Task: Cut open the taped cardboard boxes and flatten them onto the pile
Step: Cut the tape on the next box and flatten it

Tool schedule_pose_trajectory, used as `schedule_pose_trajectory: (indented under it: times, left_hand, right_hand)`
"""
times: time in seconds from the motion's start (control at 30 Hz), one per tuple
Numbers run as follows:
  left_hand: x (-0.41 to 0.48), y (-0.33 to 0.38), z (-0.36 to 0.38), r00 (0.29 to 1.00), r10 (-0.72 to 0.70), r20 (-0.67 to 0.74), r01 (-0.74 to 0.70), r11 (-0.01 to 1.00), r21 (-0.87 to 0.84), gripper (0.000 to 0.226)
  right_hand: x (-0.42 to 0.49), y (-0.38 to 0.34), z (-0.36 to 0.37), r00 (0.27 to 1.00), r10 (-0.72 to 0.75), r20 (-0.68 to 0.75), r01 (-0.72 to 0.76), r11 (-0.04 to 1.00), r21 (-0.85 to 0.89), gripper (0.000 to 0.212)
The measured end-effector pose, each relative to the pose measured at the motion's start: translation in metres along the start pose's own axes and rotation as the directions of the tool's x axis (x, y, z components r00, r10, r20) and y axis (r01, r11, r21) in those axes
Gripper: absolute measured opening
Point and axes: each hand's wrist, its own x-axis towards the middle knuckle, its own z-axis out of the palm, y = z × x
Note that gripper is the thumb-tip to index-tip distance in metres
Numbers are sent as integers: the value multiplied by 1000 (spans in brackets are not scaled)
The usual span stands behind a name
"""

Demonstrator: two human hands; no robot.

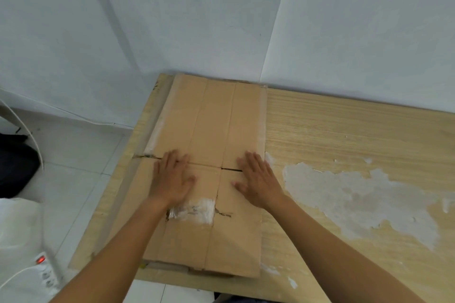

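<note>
Wooden table (344,130) fills the scene, its veneer peeling off in one pale patch, and one flattened cardboard box (211,125) lies along its left side (more board edges peek out underneath). Two hands press it flat: left hand (172,179) and right hand (258,179), fingers spread, gripping nothing.
</note>
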Motion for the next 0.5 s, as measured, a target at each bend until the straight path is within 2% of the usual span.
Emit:
schedule_pose_trajectory:
  times: [0.1,0.23,0.37,0.5]
  left_hand:
    - [-9,10,13,1000,-14,12,14,1000,25,89]
    - [-8,8,19,1000,-9,9,8,999,53,88]
    - [-11,9,21,999,6,-40,-5,999,38,88]
    - [-10,24,14,998,3,-55,-3,1000,-1,95]
  right_hand:
    - [2,1,9,996,10,87,-6,999,-47,76]
    - [4,4,11,992,7,124,3,997,-81,78]
    - [3,4,7,991,-3,137,12,998,-68,77]
    - [-4,10,-5,997,-13,82,15,1000,-14,70]
